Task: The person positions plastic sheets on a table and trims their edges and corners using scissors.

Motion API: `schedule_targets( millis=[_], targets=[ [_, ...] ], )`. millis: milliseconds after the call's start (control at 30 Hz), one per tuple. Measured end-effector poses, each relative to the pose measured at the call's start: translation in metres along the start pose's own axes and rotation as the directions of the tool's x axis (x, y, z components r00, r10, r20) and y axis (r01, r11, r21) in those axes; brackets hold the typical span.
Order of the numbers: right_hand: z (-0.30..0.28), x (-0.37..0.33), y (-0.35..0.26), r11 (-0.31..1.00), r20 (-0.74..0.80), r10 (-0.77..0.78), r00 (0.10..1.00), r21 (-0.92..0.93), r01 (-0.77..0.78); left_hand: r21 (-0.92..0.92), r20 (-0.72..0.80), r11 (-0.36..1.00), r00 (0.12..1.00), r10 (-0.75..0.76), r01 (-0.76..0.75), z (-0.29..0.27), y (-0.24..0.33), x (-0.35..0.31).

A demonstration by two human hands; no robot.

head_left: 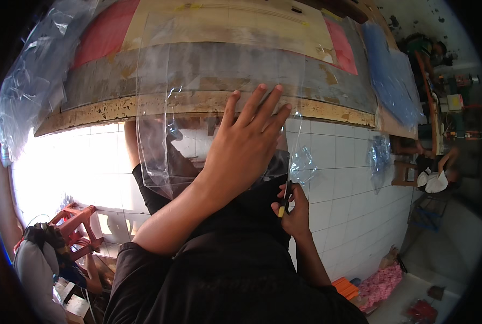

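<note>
A clear plastic sheet (pixel 157 156) drapes over the table's near edge and hangs down toward my lap. Flat on top of it lies my left hand (pixel 247 143), fingers spread, the fingertips reaching the table's wooden edge. My right hand (pixel 295 208), lower and to the right beside the sheet, is closed round a slim black-and-yellow bladed tool (pixel 286 198). Its thin blade points up, close to the sheet's right side; whether it is a knife or scissors I cannot tell.
The worn table (pixel 214 54) spans the far side. Clear plastic piles up at its left end (pixel 41 70), bluish sheets (pixel 389 75) at its right. A red stool (pixel 81 227) and a person (pixel 71 270) are at lower left. Other people (pixel 435 178) sit at far right.
</note>
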State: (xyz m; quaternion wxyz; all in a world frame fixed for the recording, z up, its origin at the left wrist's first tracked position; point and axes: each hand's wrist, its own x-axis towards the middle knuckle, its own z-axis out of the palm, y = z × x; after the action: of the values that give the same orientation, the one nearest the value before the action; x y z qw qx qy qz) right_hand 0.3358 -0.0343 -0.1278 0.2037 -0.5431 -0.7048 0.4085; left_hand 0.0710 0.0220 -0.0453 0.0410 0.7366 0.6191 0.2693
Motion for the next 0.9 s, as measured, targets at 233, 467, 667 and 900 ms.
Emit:
schedule_targets(
  millis=[233, 467, 667, 900],
  targets=[
    [0.011, 0.027, -0.036, 0.968, -0.311, -0.153, 0.938, -0.239, 0.079, -0.002, -0.013, 1.0, 1.0, -0.001, 0.001, 0.003, -0.002, -0.004],
    [0.023, 0.036, -0.04, 0.954, -0.426, -0.179, 0.887, -0.297, 0.05, -0.044, -0.003, 0.999, 1.0, -0.005, 0.005, 0.001, 0.0, -0.004],
    [0.024, 0.032, -0.035, 0.958, -0.452, -0.155, 0.878, -0.285, 0.022, -0.026, 0.013, 0.999, 1.0, -0.025, 0.025, 0.002, 0.006, -0.005],
    [0.019, 0.023, -0.043, 0.969, -0.414, -0.061, 0.908, -0.243, -0.045, 0.012, 0.058, 0.998, 0.997, -0.057, 0.057, 0.002, 0.015, -0.012]
  ],
)
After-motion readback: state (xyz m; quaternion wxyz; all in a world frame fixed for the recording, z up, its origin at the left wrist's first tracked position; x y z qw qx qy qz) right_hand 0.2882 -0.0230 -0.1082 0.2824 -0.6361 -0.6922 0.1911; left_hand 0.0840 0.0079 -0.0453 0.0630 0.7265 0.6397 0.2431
